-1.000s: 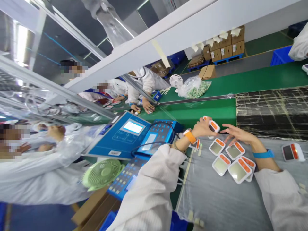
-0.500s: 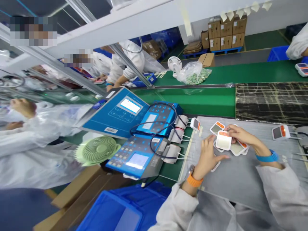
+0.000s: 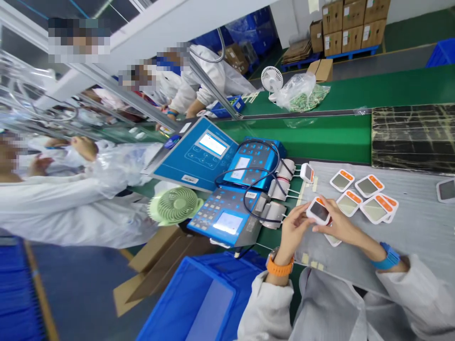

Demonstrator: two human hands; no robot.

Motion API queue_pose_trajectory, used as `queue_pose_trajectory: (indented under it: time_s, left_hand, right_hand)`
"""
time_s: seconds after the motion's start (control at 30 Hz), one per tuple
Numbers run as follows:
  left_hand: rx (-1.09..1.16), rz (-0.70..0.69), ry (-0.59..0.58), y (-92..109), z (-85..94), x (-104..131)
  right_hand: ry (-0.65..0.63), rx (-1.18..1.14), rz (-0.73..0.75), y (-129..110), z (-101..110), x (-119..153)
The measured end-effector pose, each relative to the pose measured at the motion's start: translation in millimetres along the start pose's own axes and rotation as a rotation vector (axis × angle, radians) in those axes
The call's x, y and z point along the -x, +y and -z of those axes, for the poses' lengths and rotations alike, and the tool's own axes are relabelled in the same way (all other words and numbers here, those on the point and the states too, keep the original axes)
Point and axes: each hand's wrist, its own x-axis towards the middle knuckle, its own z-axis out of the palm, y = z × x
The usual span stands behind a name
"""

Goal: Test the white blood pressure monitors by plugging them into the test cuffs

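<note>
A small white device with a dark screen and orange buttons [image 3: 319, 211] is tilted between my two hands, above the grey mat [image 3: 419, 227]. My left hand [image 3: 294, 228] pinches its left side and my right hand [image 3: 337, 223] grips its right side. Under my right hand, another white device [image 3: 333, 241] is partly hidden. Beyond my hands lie several similar devices: one at the back [image 3: 341, 180], one beside it [image 3: 369, 185], a pale-screened one [image 3: 349, 203] close to my right fingers, and another [image 3: 377, 209] overlapping one more.
Blue testers [image 3: 223, 218] with cables and white clamps [image 3: 273, 215] stand left of the mat, one device [image 3: 307, 173] at their prongs. A green fan [image 3: 175, 205] and blue bin [image 3: 199, 303] are further left. A dark panel [image 3: 412, 137] lies behind the mat.
My left hand was open with fingers spread; it has closed on the device together with my right hand. The clustered devices are spread apart. The view has shifted.
</note>
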Motion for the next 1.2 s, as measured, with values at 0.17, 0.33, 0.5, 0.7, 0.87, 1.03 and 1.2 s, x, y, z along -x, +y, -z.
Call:
queue_pose_trajectory:
  time_s: [0.17, 0.33, 0.5, 0.7, 0.87, 1.03, 1.2]
  left_hand:
    - [-0.618, -0.062, 0.052, 8, 33.9, -52]
    - [-0.997, 0.012, -0.163, -4, 43.2, -100]
    - [-0.774, -0.228, -0.015, -23, 51.9, -105]
    - [-0.683, -0.359, 0.023, -30, 54.4, -96]
    - [-0.684, -0.411, 0.016, -28, 53.7, -92]
    - [-0.722, -0.405, 0.011, -28, 52.9, -91]
    - [-0.696, -0.426, 0.026, -28, 51.9, -90]
  right_hand:
    - [-0.039, -0.217, -0.19, 0, -19, -36]
    - [0.042, -0.345, -0.338, -8, -26, -65]
    - [0.066, -0.391, -0.456, -13, -35, -80]
    - [0.041, -0.523, -0.386, -12, -47, -77]
    - [-0.014, -0.663, -0.395, -6, -49, -76]
    - [-0.046, -0.794, -0.45, -5, -46, -80]
    - [-0.046, -0.765, -0.436, -1, -48, -82]
